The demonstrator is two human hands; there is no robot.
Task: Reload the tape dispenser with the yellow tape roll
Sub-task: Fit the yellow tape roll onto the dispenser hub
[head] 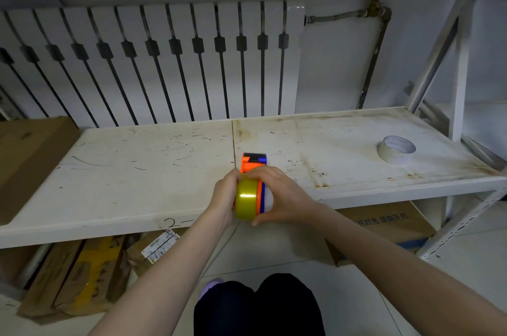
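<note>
An orange and blue tape dispenser [253, 161] stands on edge near the front of the white shelf [131, 171], its black-tipped head pointing away from me. The yellow tape roll [246, 202] sits against the dispenser's orange side, at its near end. My left hand [225, 195] presses on the roll from the left. My right hand [277, 195] wraps the dispenser's blue right side, thumb under the roll and fingers over the top. The dispenser's hub is hidden by the roll and my hands.
A white tape roll [396, 149] lies at the shelf's right end. A cardboard box [30, 154] rests on the left end. More boxes [90, 272] sit under the shelf. A radiator [153, 61] and metal rack posts [461, 67] stand behind and right.
</note>
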